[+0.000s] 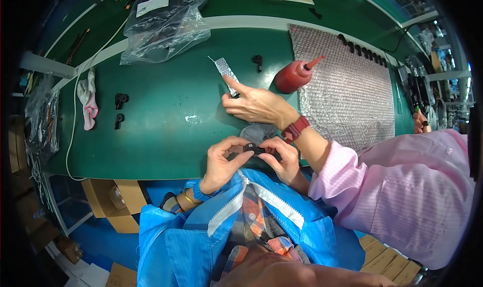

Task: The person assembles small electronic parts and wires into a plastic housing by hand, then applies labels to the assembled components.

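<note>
Between left hand (221, 161) and right hand (284, 158), pinched small black part (253, 148), seemingly lengthwise left-right.

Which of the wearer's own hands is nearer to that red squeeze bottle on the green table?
Right. The right hand lies below the red squeeze bottle, slightly to its left, pinching a small black part. The left hand holds the same part farther left.

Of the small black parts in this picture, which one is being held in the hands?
The small black part pinched between left hand and right hand. The other black parts lie untouched on the green table.
</note>
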Demonstrator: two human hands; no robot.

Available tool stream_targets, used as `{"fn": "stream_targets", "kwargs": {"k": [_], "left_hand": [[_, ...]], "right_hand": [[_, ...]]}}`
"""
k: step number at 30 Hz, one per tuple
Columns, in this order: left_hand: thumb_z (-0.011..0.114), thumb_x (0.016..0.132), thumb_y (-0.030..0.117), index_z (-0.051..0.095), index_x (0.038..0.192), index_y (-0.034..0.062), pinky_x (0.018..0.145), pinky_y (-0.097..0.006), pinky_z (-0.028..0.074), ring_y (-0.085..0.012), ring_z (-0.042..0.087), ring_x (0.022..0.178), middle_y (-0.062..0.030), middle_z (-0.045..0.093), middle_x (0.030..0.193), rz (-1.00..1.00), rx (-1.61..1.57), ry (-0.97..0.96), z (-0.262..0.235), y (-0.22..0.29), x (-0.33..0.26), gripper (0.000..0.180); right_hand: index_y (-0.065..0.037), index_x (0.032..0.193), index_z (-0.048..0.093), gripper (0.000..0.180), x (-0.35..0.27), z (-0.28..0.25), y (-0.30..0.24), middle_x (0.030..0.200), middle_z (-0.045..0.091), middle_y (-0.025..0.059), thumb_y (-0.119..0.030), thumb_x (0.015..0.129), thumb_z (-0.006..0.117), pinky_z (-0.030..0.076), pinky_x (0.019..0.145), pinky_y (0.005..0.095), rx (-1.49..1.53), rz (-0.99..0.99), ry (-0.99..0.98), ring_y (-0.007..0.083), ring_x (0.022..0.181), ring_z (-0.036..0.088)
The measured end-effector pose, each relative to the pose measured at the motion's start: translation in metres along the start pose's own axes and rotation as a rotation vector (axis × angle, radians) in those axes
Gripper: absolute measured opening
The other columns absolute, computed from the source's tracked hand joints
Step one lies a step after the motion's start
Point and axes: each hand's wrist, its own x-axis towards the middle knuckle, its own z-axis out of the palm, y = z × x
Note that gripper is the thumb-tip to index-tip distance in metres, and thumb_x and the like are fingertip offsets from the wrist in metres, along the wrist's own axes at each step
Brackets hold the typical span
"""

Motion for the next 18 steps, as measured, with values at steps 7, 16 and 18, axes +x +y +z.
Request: {"fn": "stream_targets", "kwargs": {"k": [7, 16, 18], "left_hand": [[0.064, 0.072, -0.005, 0.061, 0.09, -0.0015, 0.063, -0.02, 0.044, -0.0115, 0.053, 0.067, -0.0065, 0.061, 0.085, 0.073, 0.078, -0.022, 0.002, 0.004, 0.006, 0.019], [0.064, 0.071, -0.004, 0.062, 0.085, -0.0018, 0.059, -0.021, 0.042, -0.0132, 0.053, 0.064, -0.0072, 0.062, 0.081, 0.12, 0.258, -0.037, -0.001, 0.008, 0.012, 0.014], [0.064, 0.071, -0.004, 0.062, 0.085, -0.0017, 0.059, -0.021, 0.042, -0.0133, 0.052, 0.064, -0.0069, 0.062, 0.08, 0.131, 0.263, -0.027, -0.002, 0.006, 0.013, 0.014]], "right_hand": [[0.0, 0.093, 0.058, 0.022, -0.001, -0.001, 0.005, 0.085, 0.057, 0.0075, -0.001, 0.072, 0.065, 0.039, 0.061, 0.0217, 0.014, 0.044, -0.01, 0.0147, 0.068, 0.048], [0.001, 0.091, 0.058, 0.023, 0.008, -0.001, 0.005, 0.085, 0.057, 0.0084, 0.0, 0.071, 0.067, 0.04, 0.061, 0.022, -0.06, -0.017, -0.002, 0.0157, 0.068, 0.048], [0.001, 0.091, 0.058, 0.023, 0.008, 0.0, 0.006, 0.086, 0.057, 0.0089, -0.001, 0.07, 0.068, 0.041, 0.062, 0.0228, -0.085, -0.023, -0.004, 0.0162, 0.069, 0.049]]}}
